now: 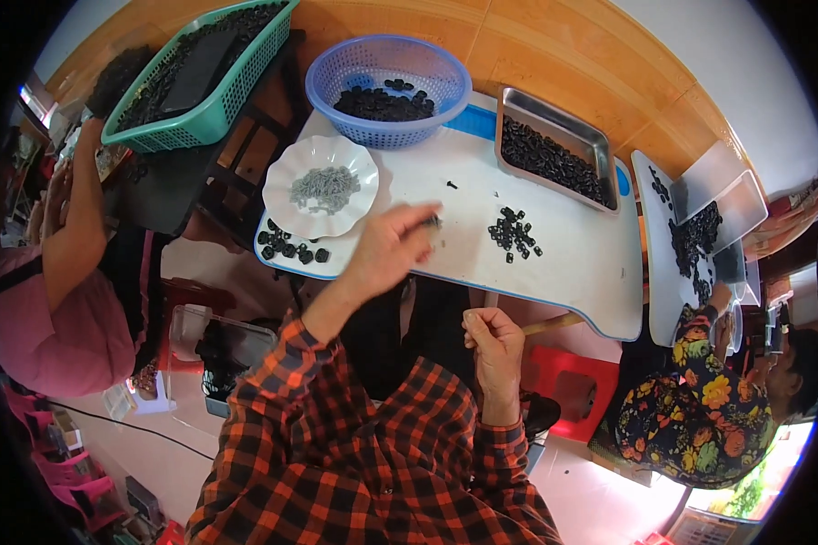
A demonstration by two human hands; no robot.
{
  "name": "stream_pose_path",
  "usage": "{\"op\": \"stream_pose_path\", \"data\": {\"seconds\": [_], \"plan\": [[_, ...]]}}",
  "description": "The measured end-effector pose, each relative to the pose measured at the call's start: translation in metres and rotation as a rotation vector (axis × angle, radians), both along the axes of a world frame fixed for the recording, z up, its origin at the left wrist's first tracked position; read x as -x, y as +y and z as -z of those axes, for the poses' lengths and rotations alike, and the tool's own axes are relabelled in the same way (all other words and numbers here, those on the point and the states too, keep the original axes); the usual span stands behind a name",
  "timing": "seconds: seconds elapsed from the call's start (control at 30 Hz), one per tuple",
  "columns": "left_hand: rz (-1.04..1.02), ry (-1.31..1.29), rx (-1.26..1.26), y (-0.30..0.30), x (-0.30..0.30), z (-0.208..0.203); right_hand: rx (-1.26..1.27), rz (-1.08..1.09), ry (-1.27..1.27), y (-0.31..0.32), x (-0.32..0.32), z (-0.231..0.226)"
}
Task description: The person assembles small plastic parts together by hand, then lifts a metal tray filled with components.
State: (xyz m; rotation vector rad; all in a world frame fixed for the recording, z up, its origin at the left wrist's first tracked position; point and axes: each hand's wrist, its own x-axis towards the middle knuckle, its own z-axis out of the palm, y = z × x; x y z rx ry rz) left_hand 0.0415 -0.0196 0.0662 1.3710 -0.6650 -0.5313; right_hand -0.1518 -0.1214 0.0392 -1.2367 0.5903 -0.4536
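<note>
Table [554, 263] was white, edged blue. Basket [386, 64] was blue; crate [200, 118] teal. Plate [286, 173] was white. Parts [514, 232] were black. Sleeves [336, 427] were orange-and-black plaid.

A blue round basket [387, 80] with black pieces stands at the far edge of the white table [573, 263] — a steel tray [553, 145] of black pieces to its right. On the far left sits a green basket [200, 73]. A white scalloped plate [321, 185] holds small grey screws.
</note>
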Motion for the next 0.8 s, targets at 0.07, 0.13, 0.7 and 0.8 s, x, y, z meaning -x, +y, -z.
{"op": "stream_pose_path", "data": {"seconds": [0.07,0.13,0.7,0.8], "plan": [[-0.139,-0.074,-0.026,-0.003,-0.033,-0.009,0.005,-0.001,-0.004,-0.001,0.001,0.002],[-0.189,-0.092,-0.042,-0.009,-0.061,-0.019,0.022,0.007,0.017,-0.004,0.005,0.005],[-0.333,-0.129,0.041,-0.021,-0.056,-0.009,-0.064,0.064,0.067,-0.034,0.013,0.01],[-0.225,-0.111,-0.006,-0.03,-0.017,0.015,-0.088,0.063,0.061,-0.049,0.003,0.002]]}}
